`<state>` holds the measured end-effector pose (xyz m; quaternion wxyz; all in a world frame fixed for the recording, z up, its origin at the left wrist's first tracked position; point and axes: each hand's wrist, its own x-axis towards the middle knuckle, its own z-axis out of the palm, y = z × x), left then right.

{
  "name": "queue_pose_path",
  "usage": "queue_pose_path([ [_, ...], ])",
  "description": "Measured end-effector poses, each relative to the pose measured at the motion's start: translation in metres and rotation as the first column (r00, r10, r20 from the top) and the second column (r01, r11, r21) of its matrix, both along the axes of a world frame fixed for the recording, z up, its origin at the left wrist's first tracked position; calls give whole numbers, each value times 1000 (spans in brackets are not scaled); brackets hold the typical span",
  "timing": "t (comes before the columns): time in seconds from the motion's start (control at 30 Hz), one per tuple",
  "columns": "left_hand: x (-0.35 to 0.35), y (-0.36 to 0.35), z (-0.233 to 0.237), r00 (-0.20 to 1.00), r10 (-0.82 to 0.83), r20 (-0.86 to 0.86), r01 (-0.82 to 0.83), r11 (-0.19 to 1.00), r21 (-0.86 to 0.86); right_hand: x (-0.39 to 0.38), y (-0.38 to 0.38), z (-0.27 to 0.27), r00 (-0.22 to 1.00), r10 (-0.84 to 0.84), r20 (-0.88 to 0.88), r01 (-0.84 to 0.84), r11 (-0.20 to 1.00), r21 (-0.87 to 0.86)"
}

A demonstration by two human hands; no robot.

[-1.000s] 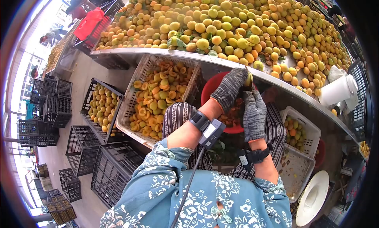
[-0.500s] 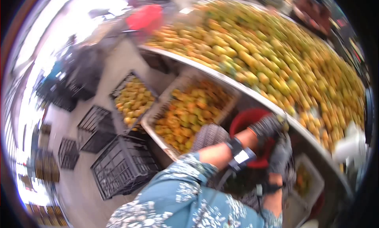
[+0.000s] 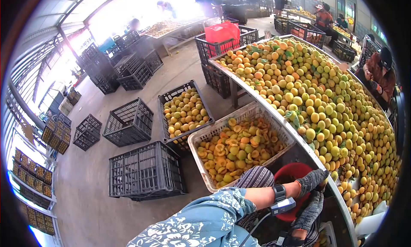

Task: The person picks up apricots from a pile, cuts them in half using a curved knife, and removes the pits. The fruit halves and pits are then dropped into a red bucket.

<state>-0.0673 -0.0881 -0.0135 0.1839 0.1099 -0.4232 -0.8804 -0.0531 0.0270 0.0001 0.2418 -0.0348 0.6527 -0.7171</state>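
My left hand (image 3: 312, 181), in a grey knitted glove, reaches over a red bucket (image 3: 291, 171) beside the metal-edged table (image 3: 295, 133). Its fingers are closed round a yellow-orange fruit (image 3: 322, 185), partly hidden. Just below, my right hand (image 3: 310, 212), gloved alike, points up to the same spot with its fingertips close to the left ones. Its fingers look closed, but what they hold is hidden. A large heap of yellow-green and orange fruit (image 3: 317, 101) covers the table beyond my hands.
Left of the bucket, a white crate (image 3: 199, 172) holds opened fruit, and a black crate (image 3: 165, 118) holds whole fruit. More black crates (image 3: 145, 172) stand on the floor. A white object (image 3: 371, 224) lies at the table's right. A person (image 3: 380, 75) sits across the table.
The view has swung up and left, so my hands appear lower and more of the hall shows. My hands remain together over the bucket.
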Motion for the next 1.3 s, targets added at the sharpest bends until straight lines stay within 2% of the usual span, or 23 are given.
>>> queue_pose_path([
  [0.03,1,5,8,999,18,38,-21,997,72,-7,0,-6,996,24,-91,-24,1000,1],
  [0.07,3,8,10,996,33,79,-44,988,145,-14,0,-11,996,25,-88,-25,1000,3],
  [0.1,-5,9,-14,991,-59,119,56,998,34,-19,-1,-13,998,38,-54,-41,998,-48],
  [0.13,-7,8,-18,991,-77,112,74,997,33,-21,0,-14,999,51,-20,-53,994,-100],
  [0.2,-7,7,-15,990,-99,98,97,995,27,-22,2,-13,997,57,-45,-59,996,-60],
  [0.27,-2,2,-5,987,-80,138,104,980,-169,-24,3,-18,995,66,-75,-69,997,-25],
  [0.33,-10,3,-19,992,-79,99,97,977,-192,-25,3,-28,978,6,-211,-11,1000,-25],
  [0.47,-14,8,-33,996,-2,93,24,973,-229,-23,6,-32,967,83,-243,-71,996,61],
  [0.53,-5,6,-16,984,-10,177,47,977,-206,-25,9,-29,802,287,-524,22,862,506],
  [0.57,-2,6,-9,966,-15,258,64,981,-181,-24,9,-26,802,286,-525,23,863,505],
  [0.63,-1,10,-11,971,25,237,11,989,-150,-14,7,-15,725,384,-571,106,758,644],
  [0.7,2,15,-9,973,67,219,-42,992,-117,-9,3,-4,727,409,-552,119,717,687],
  [0.77,8,20,-1,977,100,190,-107,994,27,-9,4,-7,729,432,-531,132,673,728],
  [0.83,7,20,-4,968,116,224,-116,993,-12,-20,7,-29,746,340,-573,93,799,594],
  [0.87,6,21,-5,958,134,255,-124,991,-53,-24,5,-42,746,339,-573,94,798,595],
  [0.9,6,21,-3,958,132,254,-123,991,-52,-25,1,-52,897,159,-413,-41,959,281],
  [0.93,7,19,-2,958,105,265,-87,993,-79,-26,-1,-59,985,56,-163,-72,993,-93],
  [1.0,8,16,2,958,78,275,-50,993,-107,-26,0,-62,995,58,-84,-72,982,-176],
  [1.07,10,13,5,972,17,234,44,966,-255,-27,1,-63,998,68,-5,-67,965,-255],
  [1.13,8,17,-2,987,21,162,10,982,-187,-32,2,-64,938,286,198,-121,802,-585],
  [1.2,4,18,-9,996,27,87,-17,993,-116,-30,3,-57,916,333,226,-146,799,-583],
  [1.27,0,15,-19,995,-90,41,93,993,-77,-14,0,-27,889,379,255,-171,793,-585],
  [1.3,-1,15,-18,995,-90,40,93,993,-77,4,0,8,890,267,369,-56,869,-491],
])
